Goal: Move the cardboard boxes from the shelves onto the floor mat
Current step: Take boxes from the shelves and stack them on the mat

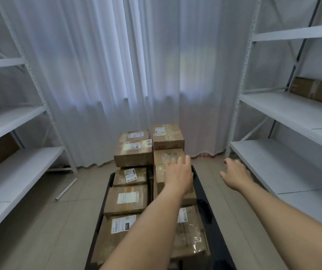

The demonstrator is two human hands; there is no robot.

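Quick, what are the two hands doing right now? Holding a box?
Left hand: open, fingers spread over the cardboard boxes, holding nothing.
Right hand: open, in the air, holding nothing.

Right-shelf box (320, 90) — edge-cropped, blurred

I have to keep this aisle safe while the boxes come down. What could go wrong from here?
1. The boxes on the floor mat fill the aisle between the shelves, with the far stack piled higher; another box could tip it.
2. A loose pipe lies on the tiles by the left shelf, and could roll underfoot.
3. One box sits deep on the right shelf; both the left hand and right hand are empty, so fetching it means a long reach.
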